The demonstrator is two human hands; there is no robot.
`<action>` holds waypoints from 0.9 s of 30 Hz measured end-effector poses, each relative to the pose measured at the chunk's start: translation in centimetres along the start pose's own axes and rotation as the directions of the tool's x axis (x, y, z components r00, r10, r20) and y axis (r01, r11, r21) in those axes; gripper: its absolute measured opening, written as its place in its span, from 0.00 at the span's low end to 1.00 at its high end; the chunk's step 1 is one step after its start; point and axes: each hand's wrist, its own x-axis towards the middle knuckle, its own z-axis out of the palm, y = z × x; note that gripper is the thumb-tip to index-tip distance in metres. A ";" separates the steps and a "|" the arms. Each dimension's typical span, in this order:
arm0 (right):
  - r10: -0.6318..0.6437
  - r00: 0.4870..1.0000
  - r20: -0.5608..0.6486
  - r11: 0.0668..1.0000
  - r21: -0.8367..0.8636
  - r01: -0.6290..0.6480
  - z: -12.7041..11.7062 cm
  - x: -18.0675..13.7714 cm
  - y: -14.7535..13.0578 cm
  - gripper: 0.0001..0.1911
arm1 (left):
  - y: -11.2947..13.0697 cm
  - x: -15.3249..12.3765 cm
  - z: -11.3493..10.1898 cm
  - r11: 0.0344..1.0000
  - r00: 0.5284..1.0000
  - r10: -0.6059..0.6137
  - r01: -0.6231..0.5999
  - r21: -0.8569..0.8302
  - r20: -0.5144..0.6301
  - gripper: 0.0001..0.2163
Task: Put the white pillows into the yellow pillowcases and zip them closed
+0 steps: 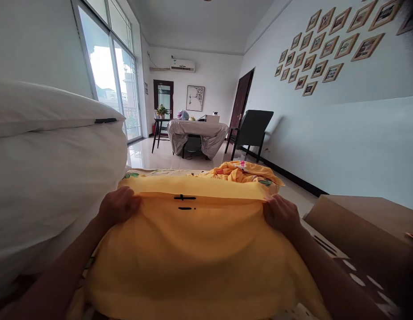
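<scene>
A yellow cloth (193, 249), like a sheet or a cover, is stretched between my two hands, with short black marks near its upper fold. My left hand (120, 205) is closed on its upper left edge. At the upper right edge my right hand (281, 214) grips the same cloth, fingers wrapped round it. Between the hands the fabric sags in soft curves and hangs toward me. Just beyond it lies a crumpled orange-yellow patterned cloth (240, 172) with a pink spot. What lies under the stretched cloth is mostly hidden.
White bulky bedding (53, 178) rises close on my left. A brown cardboard box (366, 231) stands at right. Farther off are a covered table (198, 128), a dark chair (253, 129) and a plant on a stand (162, 111). Glass doors (109, 71) line the left wall.
</scene>
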 end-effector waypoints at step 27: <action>0.189 0.827 0.529 0.483 0.683 -0.548 3.5 -4.5 -1.0 0.08 | 12.3 3.6 4.0 0.983 0.761 -0.039 0.146 -0.112 0.648 0.21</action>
